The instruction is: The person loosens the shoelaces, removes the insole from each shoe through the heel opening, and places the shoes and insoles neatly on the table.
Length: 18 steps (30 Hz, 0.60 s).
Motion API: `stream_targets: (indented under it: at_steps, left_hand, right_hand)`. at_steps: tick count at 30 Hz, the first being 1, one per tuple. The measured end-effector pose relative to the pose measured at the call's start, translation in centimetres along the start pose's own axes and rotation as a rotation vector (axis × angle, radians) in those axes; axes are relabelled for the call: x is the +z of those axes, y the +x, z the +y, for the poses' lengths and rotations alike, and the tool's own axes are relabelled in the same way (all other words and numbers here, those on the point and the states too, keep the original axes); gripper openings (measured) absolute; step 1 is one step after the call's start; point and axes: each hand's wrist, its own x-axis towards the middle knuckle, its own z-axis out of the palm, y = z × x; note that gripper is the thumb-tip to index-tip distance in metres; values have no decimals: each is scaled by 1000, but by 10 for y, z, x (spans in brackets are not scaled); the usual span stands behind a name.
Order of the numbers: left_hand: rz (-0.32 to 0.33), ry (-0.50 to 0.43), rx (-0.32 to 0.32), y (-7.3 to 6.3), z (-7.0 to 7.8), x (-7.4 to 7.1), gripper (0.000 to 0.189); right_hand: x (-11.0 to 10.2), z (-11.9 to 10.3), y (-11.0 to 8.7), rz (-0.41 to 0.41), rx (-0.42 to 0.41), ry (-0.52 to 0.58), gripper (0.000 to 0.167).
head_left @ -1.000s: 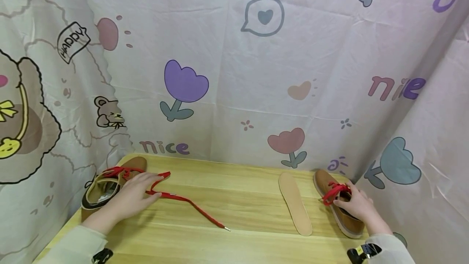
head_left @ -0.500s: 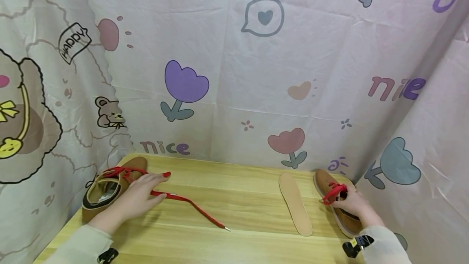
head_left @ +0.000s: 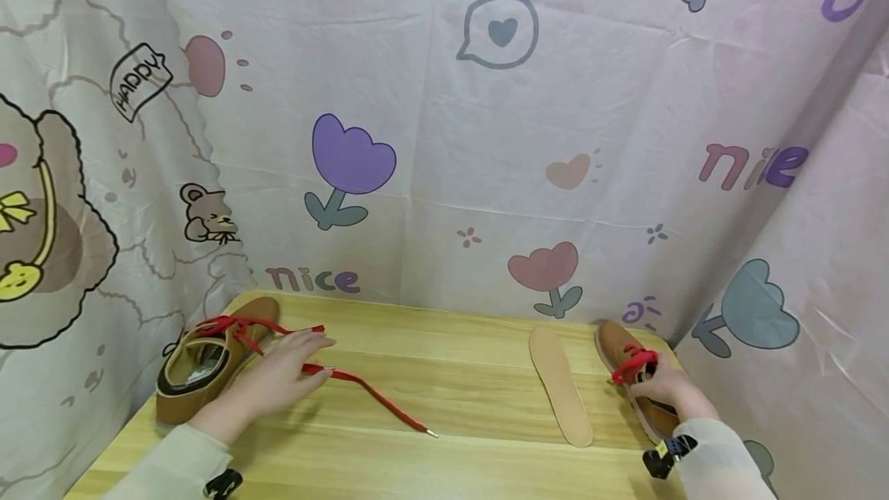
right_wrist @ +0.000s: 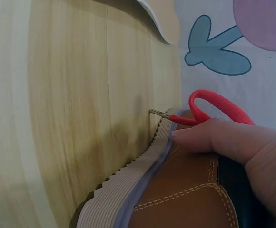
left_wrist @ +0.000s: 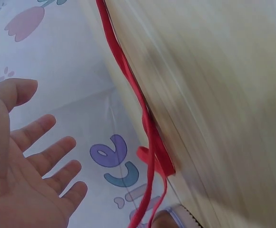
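Observation:
My right hand (head_left: 675, 390) grips a brown lace-up shoe (head_left: 614, 339) at the right of the table, close to its opening. In the right wrist view, the thumb (right_wrist: 228, 137) lies against the shoe's side under its red lace (right_wrist: 219, 102); the other fingers are hidden. At the left sits a second brown shoe (head_left: 182, 407), its opening facing me. A long red lace (head_left: 385, 401) trails from it across the wood. My left hand (head_left: 281, 376) hovers over this lace; its spread fingers hold nothing in the left wrist view.
A tan insole (head_left: 561, 388) lies flat on the wooden table (head_left: 458, 469), left of the right-hand shoe. Printed curtains (head_left: 430, 137) rise behind the table and along both sides. A small black camera is strapped to each wrist.
My left hand has slid rightward, away from the left shoe, uncovering more of its red lace. The right hand and wrist have shifted slightly left, still at the right shoe.

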Motion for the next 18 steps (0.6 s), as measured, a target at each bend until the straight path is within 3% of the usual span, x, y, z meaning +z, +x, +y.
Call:
stream_targets:
  at_steps: [8,18]
  left_hand:
    - [-19,-10,-8,5,7,8,46]
    - [-53,-20,-7,9,17,15,47]
  right_hand:
    - [-2,0,7,-68,39,58,106]
    - [1,-1,12,-71,48,85,103]
